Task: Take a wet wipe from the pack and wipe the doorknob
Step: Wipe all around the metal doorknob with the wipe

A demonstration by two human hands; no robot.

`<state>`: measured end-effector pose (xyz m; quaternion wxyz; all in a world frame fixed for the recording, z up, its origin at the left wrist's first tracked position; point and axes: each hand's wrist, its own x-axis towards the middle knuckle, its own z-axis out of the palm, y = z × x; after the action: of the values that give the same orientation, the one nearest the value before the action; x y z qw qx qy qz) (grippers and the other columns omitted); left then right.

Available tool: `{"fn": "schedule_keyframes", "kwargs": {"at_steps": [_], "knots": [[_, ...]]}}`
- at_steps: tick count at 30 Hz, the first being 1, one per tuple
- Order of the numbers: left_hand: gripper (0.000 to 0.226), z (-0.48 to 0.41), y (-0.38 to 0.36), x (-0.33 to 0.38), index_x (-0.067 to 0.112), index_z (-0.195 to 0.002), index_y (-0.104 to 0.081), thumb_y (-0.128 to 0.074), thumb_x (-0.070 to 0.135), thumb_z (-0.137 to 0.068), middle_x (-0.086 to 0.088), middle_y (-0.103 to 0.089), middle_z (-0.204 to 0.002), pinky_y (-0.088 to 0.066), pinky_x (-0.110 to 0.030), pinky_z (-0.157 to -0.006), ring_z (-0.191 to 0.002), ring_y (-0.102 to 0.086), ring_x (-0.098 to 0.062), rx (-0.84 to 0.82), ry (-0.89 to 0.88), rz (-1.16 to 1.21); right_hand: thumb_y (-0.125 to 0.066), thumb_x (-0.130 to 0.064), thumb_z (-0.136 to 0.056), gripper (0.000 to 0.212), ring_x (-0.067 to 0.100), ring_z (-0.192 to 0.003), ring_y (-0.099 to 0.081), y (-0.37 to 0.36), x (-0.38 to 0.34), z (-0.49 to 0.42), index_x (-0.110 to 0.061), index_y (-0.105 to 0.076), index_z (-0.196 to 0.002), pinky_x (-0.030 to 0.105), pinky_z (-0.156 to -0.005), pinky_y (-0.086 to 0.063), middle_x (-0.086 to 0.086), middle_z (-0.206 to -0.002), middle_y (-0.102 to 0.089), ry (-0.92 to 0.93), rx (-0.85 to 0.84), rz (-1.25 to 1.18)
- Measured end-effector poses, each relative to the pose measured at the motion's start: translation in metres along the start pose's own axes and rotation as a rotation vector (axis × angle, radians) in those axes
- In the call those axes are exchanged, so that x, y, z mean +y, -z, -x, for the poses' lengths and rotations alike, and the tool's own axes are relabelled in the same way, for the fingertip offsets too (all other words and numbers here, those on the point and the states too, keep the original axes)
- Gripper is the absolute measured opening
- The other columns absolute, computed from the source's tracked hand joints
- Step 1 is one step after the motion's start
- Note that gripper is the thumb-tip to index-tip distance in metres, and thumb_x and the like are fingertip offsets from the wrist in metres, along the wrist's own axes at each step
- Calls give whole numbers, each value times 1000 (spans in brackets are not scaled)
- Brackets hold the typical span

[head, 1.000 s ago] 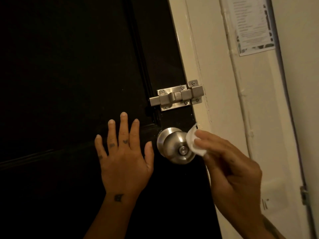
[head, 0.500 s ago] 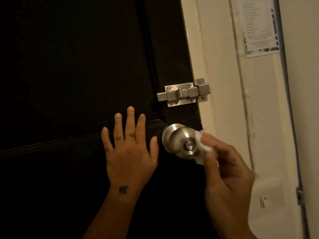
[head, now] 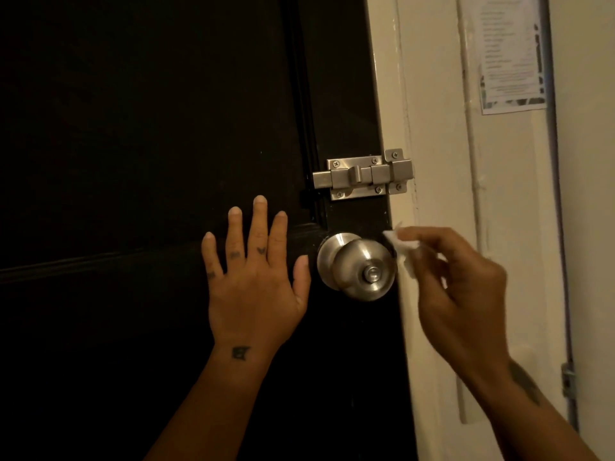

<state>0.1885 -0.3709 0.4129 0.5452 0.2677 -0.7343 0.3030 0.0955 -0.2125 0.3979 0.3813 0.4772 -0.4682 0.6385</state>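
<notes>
A round brushed-steel doorknob (head: 357, 266) sticks out of the black door (head: 149, 128) near its right edge. My right hand (head: 462, 291) pinches a small folded white wet wipe (head: 404, 249) and holds it against the knob's upper right side. My left hand (head: 254, 277) lies flat on the door just left of the knob, fingers straight and spread, thumb near the knob's base. The wipe pack is not in view.
A steel slide bolt (head: 362, 178) is mounted above the knob and reaches onto the cream door frame (head: 432, 161). A printed paper notice (head: 512, 54) hangs on the wall at the upper right. A small metal bracket (head: 568, 380) sits at the right edge.
My right hand has slid the wipe from the knob's right face up to its upper right edge. My left hand stays flat on the door.
</notes>
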Motion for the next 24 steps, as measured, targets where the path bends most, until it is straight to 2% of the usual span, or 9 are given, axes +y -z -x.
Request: {"fn": "schedule_keyframes", "kwargs": {"at_steps": [2,5,7,10,13,17,19,22,24], "knots": [[58,0,0,0,10,-131,-49,-32,42,-85,-17,-43,-142,-28,-61,-101,-128,-41,-40,-5,-5,-1,-52,-10,-88,20,0,-90,-61,2,-4,-1,-22,-56,-104,15,-79,-49,-15,-98,-65,66,6,1],[58,1,0,-1,10,-131,-48,-32,42,-85,-17,-42,-143,-27,-61,-101,-129,-41,-40,-3,-4,15,-45,-11,-87,23,7,-102,-60,-4,-6,6,-16,-58,-105,18,-89,-47,-2,-106,-65,114,-120,-50],[58,1,0,0,10,-132,-48,-32,42,-86,-17,-41,-143,-26,-61,-102,-130,-40,-40,-4,-3,16,-49,-10,-88,16,1,-97,-59,-5,-2,5,-18,-59,-99,12,-83,-46,-6,-100,-64,-41,-147,-78],[59,2,-1,0,10,-133,-46,-32,42,-86,-16,-40,-144,-25,-60,-103,-131,-39,-39,2,-3,8,-51,-4,-90,18,-2,-85,-57,0,6,6,-19,-59,-91,7,-69,-44,-7,-90,-64,-233,-60,-71],[59,2,-3,-1,10,-133,-46,-32,43,-86,-16,-41,-144,-25,-59,-102,-130,-39,-39,20,-2,3,-50,-7,-90,19,2,-92,-60,1,-2,16,-22,-60,-93,11,-75,-46,-8,-92,-67,-254,-22,-141],[59,1,-4,-1,11,-132,-47,-32,43,-85,-16,-41,-144,-23,-57,-102,-130,-39,-39,27,-4,3,-51,-9,-87,21,0,-108,-58,-2,-25,33,-24,-59,-100,9,-86,-44,-23,-113,-62,-33,-10,-118],[59,1,-4,0,11,-132,-47,-32,43,-85,-16,-42,-143,-22,-57,-102,-130,-40,-39,27,-4,1,-47,-7,-85,26,1,-110,-56,1,-28,31,-23,-56,-103,11,-90,-43,-28,-114,-60,66,10,-110],[58,0,-2,-1,11,-131,-49,-31,43,-86,-16,-42,-143,-23,-58,-102,-129,-41,-39,25,-6,-2,-49,-1,-86,25,1,-111,-56,1,-21,13,-21,-55,-100,16,-93,-44,-10,-114,-64,2,-9,-69],[58,0,-1,-1,11,-131,-49,-31,43,-86,-16,-43,-143,-26,-60,-102,-129,-41,-38,19,-6,-6,-48,1,-89,24,2,-109,-56,-6,-19,4,-18,-57,-102,19,-93,-45,-1,-115,-62,-42,-127,-34]]}}
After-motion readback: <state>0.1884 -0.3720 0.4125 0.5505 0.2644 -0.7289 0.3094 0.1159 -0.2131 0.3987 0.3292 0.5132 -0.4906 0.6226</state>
